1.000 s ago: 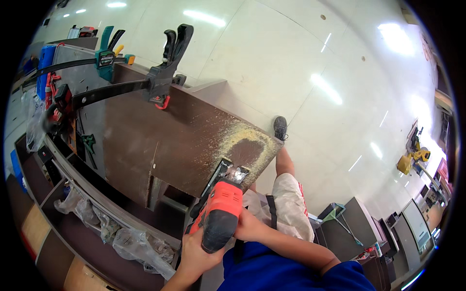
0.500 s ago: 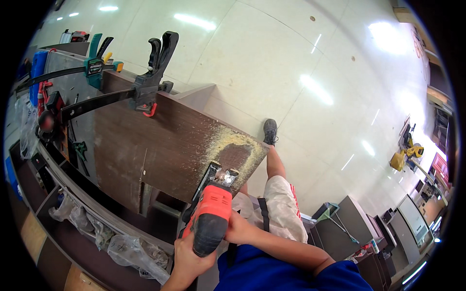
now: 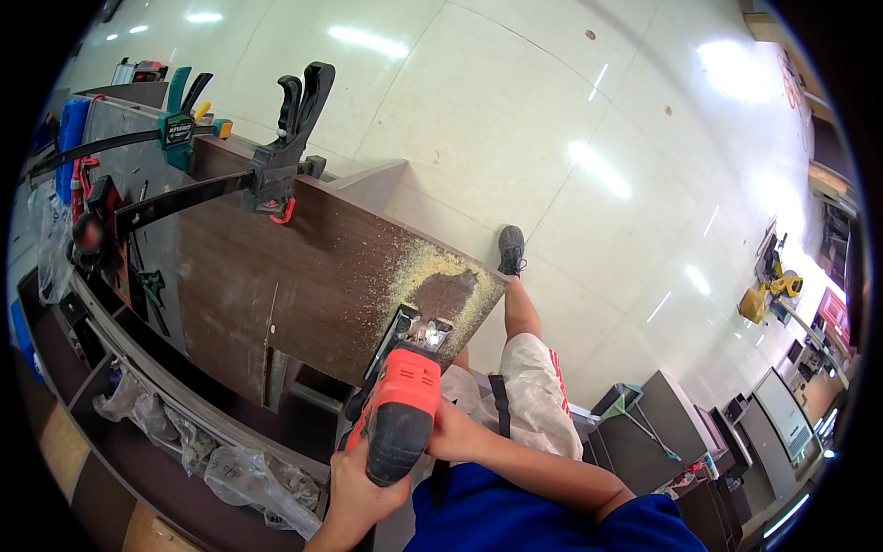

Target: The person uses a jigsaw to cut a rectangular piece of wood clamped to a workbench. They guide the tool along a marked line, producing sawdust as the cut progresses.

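head view | left hand (image 3: 354, 492) grip clenched on rear of orange-and-black power saw (image 3: 397, 419) | right hand (image 3: 452, 431) grip clenched on its side | saw at near edge of dark brown wooden board (image 3: 313, 285), sawdust (image 3: 432, 276) beside | black bar clamp (image 3: 267, 175) pins board to worktop (image 3: 120, 138)

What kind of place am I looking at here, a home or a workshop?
Most likely a woodworking workshop. A dark wood board is held to a bench by bar clamps, sawdust lies on it, and both hands grip an orange power saw. The tiled floor and cabinets suggest an indoor shop.
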Demonstrator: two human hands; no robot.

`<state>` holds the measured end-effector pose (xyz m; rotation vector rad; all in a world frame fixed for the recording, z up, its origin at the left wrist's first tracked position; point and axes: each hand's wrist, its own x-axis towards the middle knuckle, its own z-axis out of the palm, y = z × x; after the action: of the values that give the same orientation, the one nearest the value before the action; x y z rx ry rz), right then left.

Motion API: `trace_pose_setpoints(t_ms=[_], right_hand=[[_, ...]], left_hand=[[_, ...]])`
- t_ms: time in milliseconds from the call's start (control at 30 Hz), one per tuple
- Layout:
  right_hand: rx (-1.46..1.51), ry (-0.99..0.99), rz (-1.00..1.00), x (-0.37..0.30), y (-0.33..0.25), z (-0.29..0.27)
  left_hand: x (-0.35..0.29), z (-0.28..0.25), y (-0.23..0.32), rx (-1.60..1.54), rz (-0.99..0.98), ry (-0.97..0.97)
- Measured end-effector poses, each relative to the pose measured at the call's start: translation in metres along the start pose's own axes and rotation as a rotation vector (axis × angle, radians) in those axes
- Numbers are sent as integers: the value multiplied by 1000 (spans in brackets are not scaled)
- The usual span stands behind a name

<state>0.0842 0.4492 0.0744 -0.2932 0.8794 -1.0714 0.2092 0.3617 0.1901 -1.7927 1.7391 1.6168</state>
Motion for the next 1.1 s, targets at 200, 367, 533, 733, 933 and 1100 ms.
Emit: trace_pose_setpoints(t_ms=[200,367,533,733,933,1100], right_hand=[[-15,-3,6,1,-5,-2],[-13,-2,14,1,-6,-3],[-43,13,23,0,-10,-3],[-77,9,-38,1,-1,-4],[2,-10,3,2,-9,-5],[-46,1,6,2,-15,-4]], left_hand=[[2,1,1,-2,16,6],[3,1,4,-26,-17,2],[2,2,5,-26,-33,0],[3,2,2,-19,12,15],[2,2,4,-9,25,24],[3,3,4,-16,13,27]])
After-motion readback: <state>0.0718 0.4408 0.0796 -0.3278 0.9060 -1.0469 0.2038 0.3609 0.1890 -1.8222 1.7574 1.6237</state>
